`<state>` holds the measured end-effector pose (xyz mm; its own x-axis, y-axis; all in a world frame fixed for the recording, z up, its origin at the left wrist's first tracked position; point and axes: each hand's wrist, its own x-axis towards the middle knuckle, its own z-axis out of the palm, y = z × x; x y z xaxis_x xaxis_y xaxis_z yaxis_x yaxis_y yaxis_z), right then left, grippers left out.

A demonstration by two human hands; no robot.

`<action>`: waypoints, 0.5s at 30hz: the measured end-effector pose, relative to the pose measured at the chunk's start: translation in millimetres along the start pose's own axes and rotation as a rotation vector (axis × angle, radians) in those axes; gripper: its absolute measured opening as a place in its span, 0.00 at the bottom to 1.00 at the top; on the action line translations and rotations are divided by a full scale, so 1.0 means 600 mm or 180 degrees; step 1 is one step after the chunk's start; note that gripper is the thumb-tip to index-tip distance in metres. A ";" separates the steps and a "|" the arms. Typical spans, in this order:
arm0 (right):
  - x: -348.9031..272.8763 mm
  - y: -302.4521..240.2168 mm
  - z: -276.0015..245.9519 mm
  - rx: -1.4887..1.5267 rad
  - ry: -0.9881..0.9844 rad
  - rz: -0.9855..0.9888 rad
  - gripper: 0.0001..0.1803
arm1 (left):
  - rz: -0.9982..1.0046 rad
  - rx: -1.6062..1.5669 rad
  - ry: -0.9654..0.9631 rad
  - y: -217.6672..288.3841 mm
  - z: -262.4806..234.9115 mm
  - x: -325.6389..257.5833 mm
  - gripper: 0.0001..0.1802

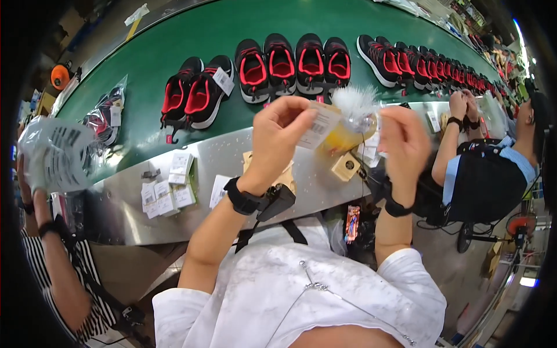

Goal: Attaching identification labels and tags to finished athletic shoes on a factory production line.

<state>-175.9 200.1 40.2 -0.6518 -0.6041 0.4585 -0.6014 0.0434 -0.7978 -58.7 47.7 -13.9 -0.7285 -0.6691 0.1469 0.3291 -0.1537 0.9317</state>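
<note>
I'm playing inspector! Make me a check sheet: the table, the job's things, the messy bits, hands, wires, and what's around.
Surface: long green tabletop, with a silver metal ledge along its near side.
Job's things: white rectangular card tag held up; fluffy white bristly bundle and blurred yellow object beside it; black-and-red shoes in a row beyond.
Clutter: small white printed cards and a small square brown card on the ledge.
Hands: left hand pinches the tag; right hand is blurred, grip unclear.
Cables: thin black cables low at right.
Surroundings: co-workers both sides; the left one holds a clear plastic bag.
</note>
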 end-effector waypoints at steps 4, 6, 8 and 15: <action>-0.012 -0.020 0.050 -0.0098 -0.0426 -0.0934 0.10 | 0.0019 -0.0094 0.0090 0.027 0.002 -0.037 0.07; -0.026 -0.040 0.054 -0.0026 -0.0722 -0.0702 0.17 | 0.0057 -0.0131 0.0092 0.035 0.005 -0.054 0.07; -0.036 -0.049 0.057 -0.0078 -0.0744 -0.0602 0.18 | 0.0099 -0.0167 0.0095 0.044 0.006 -0.065 0.07; -0.009 -0.049 0.077 -0.0252 -0.0652 -0.0915 0.22 | 0.0123 0.0146 0.0198 0.063 -0.003 -0.059 0.07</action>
<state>-133.5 165.2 42.9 -0.3496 -0.7471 0.5654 -0.7859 -0.0947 -0.6111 -19.7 64.2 15.5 -0.6766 -0.7180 0.1634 0.3273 -0.0944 0.9402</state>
